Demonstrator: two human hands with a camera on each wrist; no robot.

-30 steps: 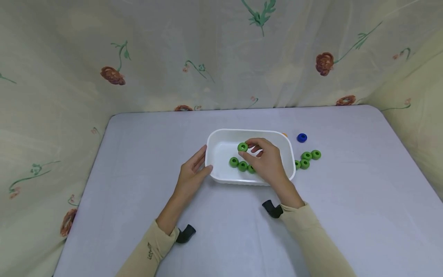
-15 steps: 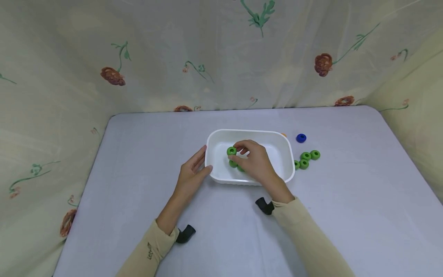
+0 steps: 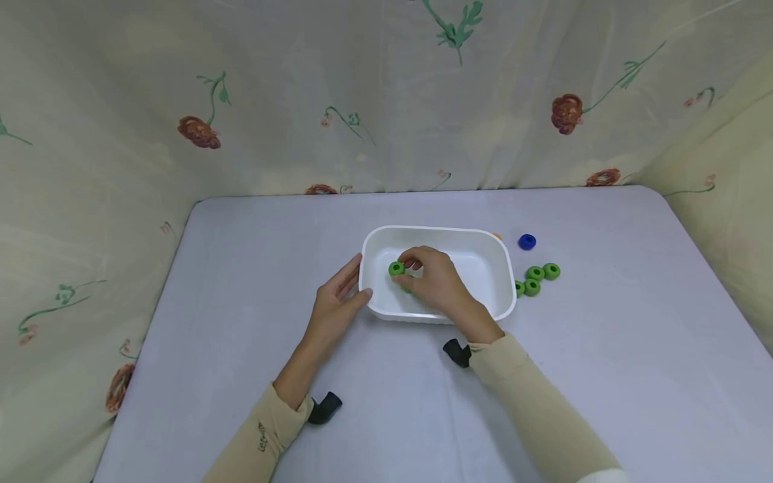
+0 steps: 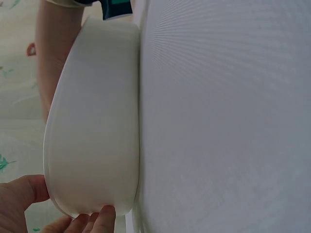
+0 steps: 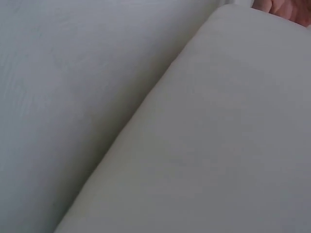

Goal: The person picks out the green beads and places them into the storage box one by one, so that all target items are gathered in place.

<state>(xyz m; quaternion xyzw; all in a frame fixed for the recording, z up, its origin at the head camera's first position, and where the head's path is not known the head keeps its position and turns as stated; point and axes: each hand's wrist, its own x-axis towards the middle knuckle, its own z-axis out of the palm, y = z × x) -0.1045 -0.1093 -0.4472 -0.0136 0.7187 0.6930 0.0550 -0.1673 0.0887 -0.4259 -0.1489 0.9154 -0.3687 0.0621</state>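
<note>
A white plastic tray sits on the table, its outer wall large in the left wrist view. My left hand holds the tray's left end, with the thumb at the near corner and the fingers along the outer wall. Inside the tray, my right hand pinches a green ring-shaped bead between thumb and fingers. Another green bead is partly visible below it, and the right hand covers the rest of that area. The right wrist view mostly shows the tray's side wall.
Several green beads lie on the table at the tray's right, one partly behind its rim. A blue bead lies farther back. Something orange peeks out behind the tray's far right corner. Patterned curtains stand behind the table.
My right hand has moved left and slightly nearer with the green bead, toward the tray's left end. The row of beads inside is now mostly covered by it. My left hand stays put.
</note>
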